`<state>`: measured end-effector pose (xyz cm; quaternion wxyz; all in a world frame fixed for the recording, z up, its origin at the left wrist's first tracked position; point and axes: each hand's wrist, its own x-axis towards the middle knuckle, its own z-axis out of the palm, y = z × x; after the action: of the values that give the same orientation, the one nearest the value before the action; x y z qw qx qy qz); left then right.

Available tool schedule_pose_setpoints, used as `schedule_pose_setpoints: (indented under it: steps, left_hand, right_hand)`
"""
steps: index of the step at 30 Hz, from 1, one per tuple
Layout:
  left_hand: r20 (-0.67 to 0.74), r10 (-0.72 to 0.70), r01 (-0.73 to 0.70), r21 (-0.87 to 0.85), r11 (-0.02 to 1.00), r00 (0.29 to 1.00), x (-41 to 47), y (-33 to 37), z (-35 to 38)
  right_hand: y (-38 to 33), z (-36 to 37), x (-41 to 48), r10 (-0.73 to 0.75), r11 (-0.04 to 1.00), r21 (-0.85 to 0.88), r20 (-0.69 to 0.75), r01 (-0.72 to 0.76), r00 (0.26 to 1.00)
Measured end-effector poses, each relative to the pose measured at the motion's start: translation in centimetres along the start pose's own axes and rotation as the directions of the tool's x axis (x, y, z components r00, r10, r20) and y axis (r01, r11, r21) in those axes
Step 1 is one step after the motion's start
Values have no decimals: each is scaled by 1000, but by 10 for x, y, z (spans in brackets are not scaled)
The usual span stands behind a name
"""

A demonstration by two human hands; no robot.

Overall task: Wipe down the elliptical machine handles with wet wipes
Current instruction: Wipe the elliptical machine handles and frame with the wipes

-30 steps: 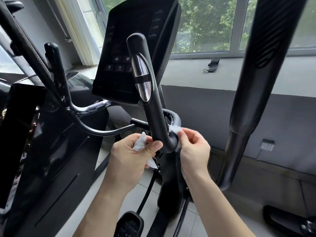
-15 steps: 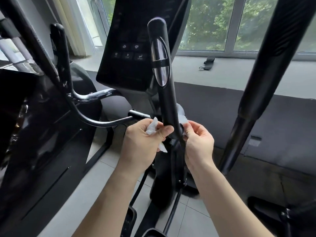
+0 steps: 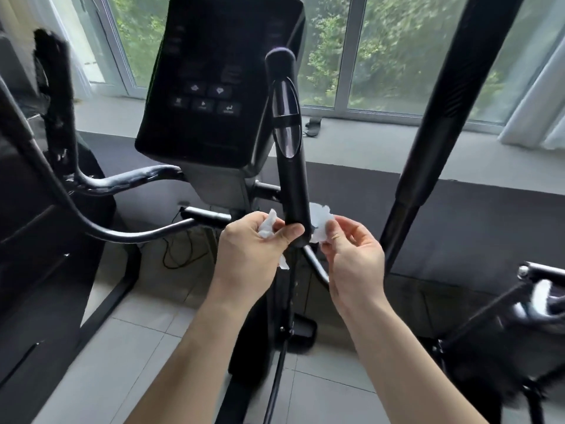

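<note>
So the wet wipe is looped round the back of the upright handle, low on the grip, with one end sticking out each side. The left hand has its end bunched in curled fingers, thumb pressed on the front of the handle. The right hand pinches the other end. Half a second ago that hand was snug against the bar; now it sits a bit off to the side, with more wipe showing. The console is above the left hand, and the big black swing arm is right of the right hand.
</note>
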<state>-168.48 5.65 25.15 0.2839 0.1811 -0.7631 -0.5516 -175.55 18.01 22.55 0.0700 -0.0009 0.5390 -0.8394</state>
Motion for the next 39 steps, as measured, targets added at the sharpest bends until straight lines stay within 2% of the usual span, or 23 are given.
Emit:
schedule_pose_setpoints:
  steps: [2, 8, 15, 30, 39]
  left_hand:
    - [2, -11, 11, -5, 1000, 1000, -1, 0, 0]
    - [-43, -17, 17, -1, 1000, 999, -4, 2, 3]
    - [-38, -2, 4, 43, 999, 999, -8, 10, 7]
    - [-6, -42, 42, 314, 948, 999, -13, 37, 2]
    - [-42, -62, 73, 394, 916, 997, -24, 49, 7]
  right_hand:
    - [2, 7, 3, -24, 998, -52, -15, 23, 1000]
    - [1, -5, -18, 11, 993, -117, 91, 0, 996]
    - [-28, 2, -8, -43, 984, -159, 189, 74, 981]
    - [-35, 0, 1, 11, 936, -346, 208, 63, 978]
    - [-27, 5, 3, 10, 941, -335, 167, 47, 986]
